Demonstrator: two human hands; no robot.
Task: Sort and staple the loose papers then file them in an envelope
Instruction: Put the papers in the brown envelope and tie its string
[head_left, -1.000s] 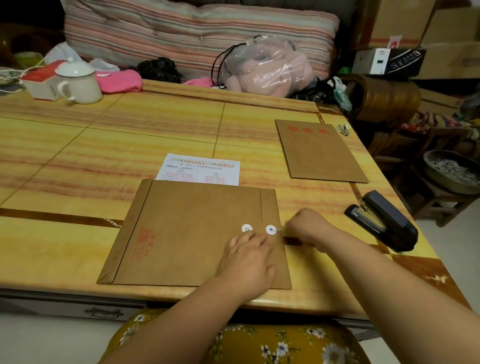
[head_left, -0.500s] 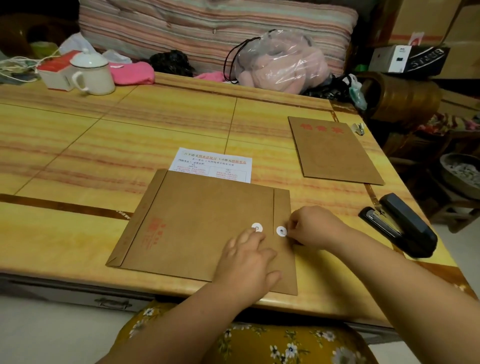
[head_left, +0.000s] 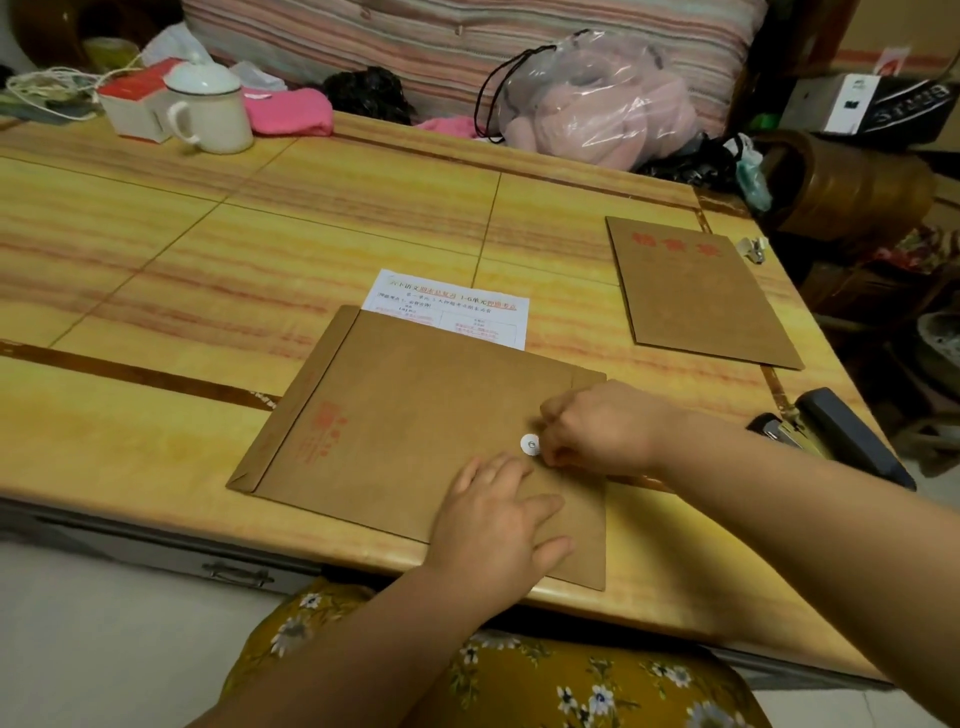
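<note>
A brown envelope (head_left: 415, 415) lies flat at the table's near edge, its flap folded down at the right. My left hand (head_left: 493, 519) presses flat on its near right part. My right hand (head_left: 597, 426) has its fingers curled beside the white closure disc (head_left: 530, 445), pinching what looks like the thin closure string; it covers the second disc. A printed paper (head_left: 452, 306) sticks out from under the envelope's far edge. A second brown envelope (head_left: 696, 296) lies at the far right. The dark stapler (head_left: 836, 436) sits near the right table edge.
A white lidded mug (head_left: 213, 109) and a red-and-white box (head_left: 132, 106) stand at the far left. Pink cloth (head_left: 288, 111) and a clear bag of pink fabric (head_left: 592, 98) lie along the back edge. A small metal clip (head_left: 754, 249) rests beyond the second envelope.
My right hand has moved left from off the flap's edge onto the flap, now covering the right disc. My left hand stays pressed on the envelope.
</note>
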